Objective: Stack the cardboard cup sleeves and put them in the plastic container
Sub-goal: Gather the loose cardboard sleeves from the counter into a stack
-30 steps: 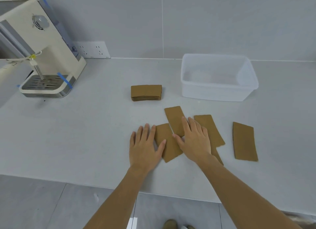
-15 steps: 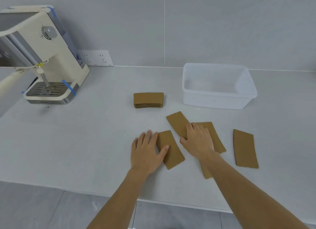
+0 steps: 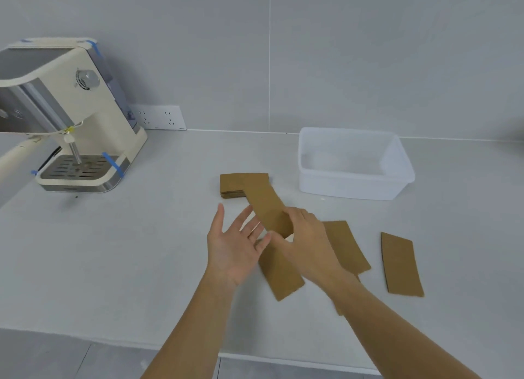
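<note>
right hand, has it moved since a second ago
Yes. The right hand has lifted off the counter holding a sleeve, carrying it up and back toward the stack, which sits left of the fixed plastic container.

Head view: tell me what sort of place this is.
Probably a café prep counter or a kitchen. A cream espresso machine stands on a pale countertop against a tiled wall with a socket strip, and cardboard cup sleeves lie near a plastic container.
</note>
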